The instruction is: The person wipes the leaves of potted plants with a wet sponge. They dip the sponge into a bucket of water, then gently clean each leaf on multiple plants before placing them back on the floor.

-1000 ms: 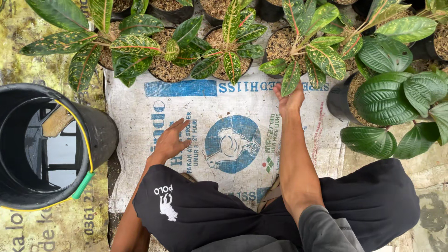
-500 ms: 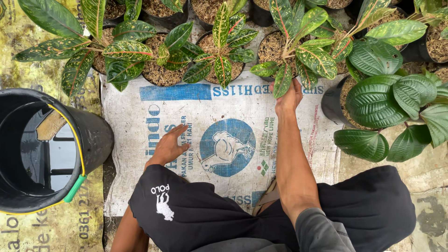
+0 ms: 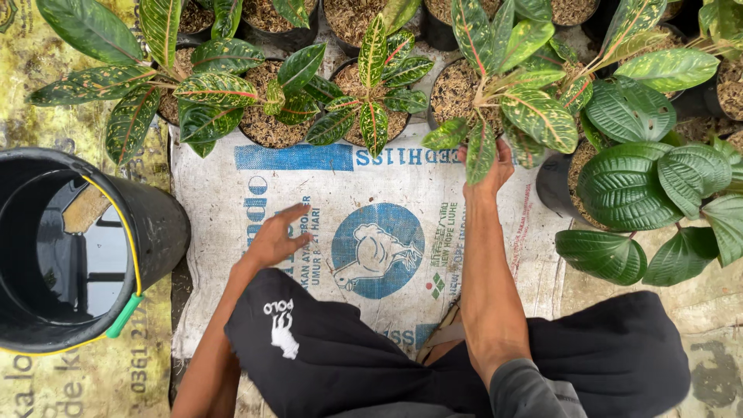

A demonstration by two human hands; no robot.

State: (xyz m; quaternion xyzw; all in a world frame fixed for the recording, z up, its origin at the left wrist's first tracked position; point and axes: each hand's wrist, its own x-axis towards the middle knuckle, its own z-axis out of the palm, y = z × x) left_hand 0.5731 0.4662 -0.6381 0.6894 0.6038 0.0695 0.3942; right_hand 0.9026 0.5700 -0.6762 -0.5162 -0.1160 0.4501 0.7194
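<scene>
My right hand (image 3: 489, 172) reaches forward to the near wall of a black pot (image 3: 449, 97) that holds a plant with red-and-yellow speckled leaves (image 3: 538, 112). Drooping leaves cover the fingertips, so the grip is hidden. My left hand (image 3: 275, 238) hovers just over a white printed sack (image 3: 371, 186) spread on the ground, fingers apart and holding nothing. My knees in dark shorts (image 3: 348, 364) rest on the sack's near edge.
A black bucket (image 3: 159, 224) with water in it and a yellow handle stands at the left. More potted speckled plants (image 3: 271, 116) line the sack's far edge. A broad-leaved green plant (image 3: 658, 178) in a black pot sits at the right.
My right hand has stayed at the pot under the leaves. My left hand has shifted slightly over the sack, fingers still spread. The view moved a little.
</scene>
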